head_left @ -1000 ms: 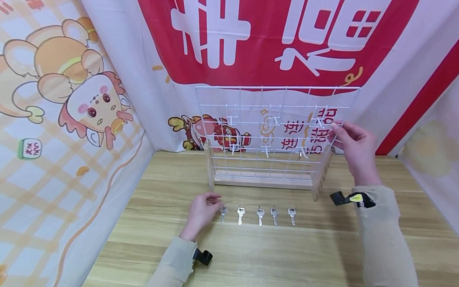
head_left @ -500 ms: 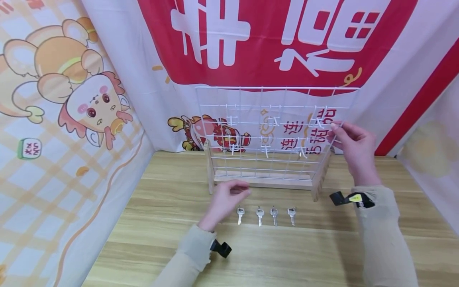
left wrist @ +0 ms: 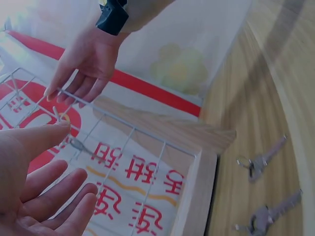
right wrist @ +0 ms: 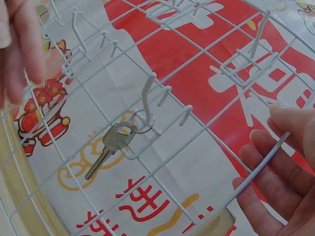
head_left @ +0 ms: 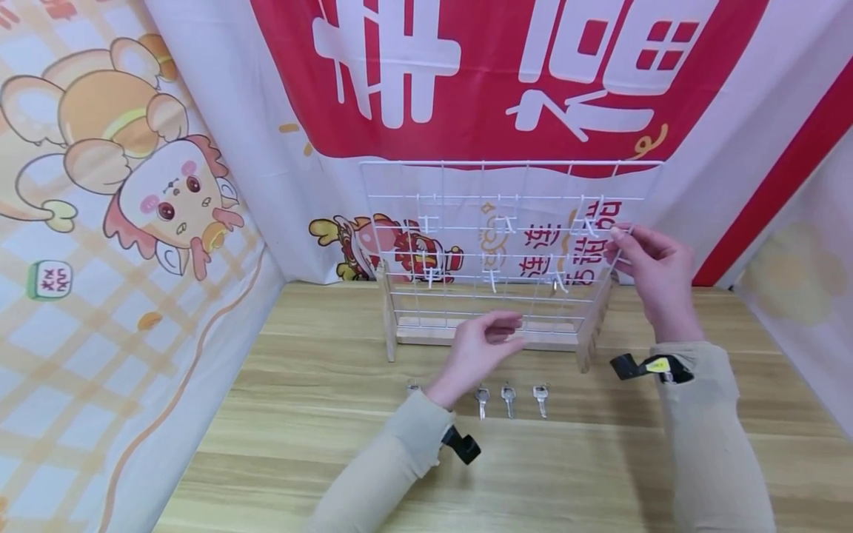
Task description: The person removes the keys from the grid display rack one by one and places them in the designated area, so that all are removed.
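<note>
A white wire grid rack (head_left: 466,222) stands in a wooden base (head_left: 486,337) at the back of the table. One silver key (right wrist: 110,145) hangs by its ring on a lower right hook (right wrist: 147,91); in the head view this hung key (head_left: 554,283) is small. My right hand (head_left: 616,240) grips the rack's right edge wire, fingers (right wrist: 275,167) curled round it. My left hand (head_left: 500,333) hovers in front of the rack's lower middle, fingers (left wrist: 59,196) relaxed, holding nothing I can see. Several keys (head_left: 508,398) lie in a row on the table below it; my left forearm covers part of the row.
The wooden table (head_left: 300,444) is walled by printed fabric: a cartoon banner (head_left: 133,185) at left, a red and white one (head_left: 500,74) behind. Other white hooks (head_left: 429,222) on the grid hang bare. Two loose keys (left wrist: 261,160) show near the base's end post.
My left hand has left the leftmost key on the table and moved up and to the right, to the front of the rack. The right hand has kept its hold on the rack.
</note>
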Action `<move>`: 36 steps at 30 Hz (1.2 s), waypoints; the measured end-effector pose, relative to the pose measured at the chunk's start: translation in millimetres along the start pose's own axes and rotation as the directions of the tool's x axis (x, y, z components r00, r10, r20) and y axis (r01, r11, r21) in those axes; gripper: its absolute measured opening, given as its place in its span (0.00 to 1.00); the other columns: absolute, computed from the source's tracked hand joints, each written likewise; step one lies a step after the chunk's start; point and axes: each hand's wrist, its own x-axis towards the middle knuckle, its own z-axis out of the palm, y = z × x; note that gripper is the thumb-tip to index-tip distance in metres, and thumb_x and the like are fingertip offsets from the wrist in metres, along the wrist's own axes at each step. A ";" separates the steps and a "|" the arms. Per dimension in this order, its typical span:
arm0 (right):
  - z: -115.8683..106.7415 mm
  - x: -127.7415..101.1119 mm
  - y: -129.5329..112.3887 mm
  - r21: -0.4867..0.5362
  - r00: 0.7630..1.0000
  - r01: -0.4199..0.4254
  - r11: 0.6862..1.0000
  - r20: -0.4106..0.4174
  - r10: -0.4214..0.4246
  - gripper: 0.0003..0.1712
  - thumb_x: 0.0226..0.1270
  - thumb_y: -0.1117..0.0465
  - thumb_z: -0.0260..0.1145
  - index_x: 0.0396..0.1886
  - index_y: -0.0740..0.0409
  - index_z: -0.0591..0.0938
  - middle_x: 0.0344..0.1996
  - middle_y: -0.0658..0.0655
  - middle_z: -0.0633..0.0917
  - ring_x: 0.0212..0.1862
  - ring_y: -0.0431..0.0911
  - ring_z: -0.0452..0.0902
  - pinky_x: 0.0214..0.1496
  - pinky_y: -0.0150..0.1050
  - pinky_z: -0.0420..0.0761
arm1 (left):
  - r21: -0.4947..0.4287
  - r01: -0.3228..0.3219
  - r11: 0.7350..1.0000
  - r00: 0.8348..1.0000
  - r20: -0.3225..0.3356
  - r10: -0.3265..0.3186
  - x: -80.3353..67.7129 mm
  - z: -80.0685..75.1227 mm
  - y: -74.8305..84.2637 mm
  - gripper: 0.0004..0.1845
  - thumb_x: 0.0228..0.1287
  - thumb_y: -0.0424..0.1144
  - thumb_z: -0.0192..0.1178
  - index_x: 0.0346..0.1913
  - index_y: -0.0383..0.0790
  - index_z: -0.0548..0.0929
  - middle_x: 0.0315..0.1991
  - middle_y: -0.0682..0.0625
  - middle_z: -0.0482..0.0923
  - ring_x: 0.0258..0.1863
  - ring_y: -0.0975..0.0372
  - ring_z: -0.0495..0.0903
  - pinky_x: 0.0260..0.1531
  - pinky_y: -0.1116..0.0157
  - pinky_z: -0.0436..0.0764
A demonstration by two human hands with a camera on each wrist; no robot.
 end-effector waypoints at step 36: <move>1.3 0.0 0.7 -0.044 1.000 -0.007 0.999 -0.013 0.006 0.30 0.60 0.45 0.75 0.61 0.51 0.85 0.45 0.53 0.87 0.46 0.43 0.85 0.45 0.30 0.83 | -0.098 -0.076 0.992 0.986 -0.152 0.061 60.8 49.3 24.2 0.09 0.62 0.32 0.72 0.44 0.39 0.86 0.37 0.58 0.84 0.36 0.71 0.82 0.43 0.73 0.83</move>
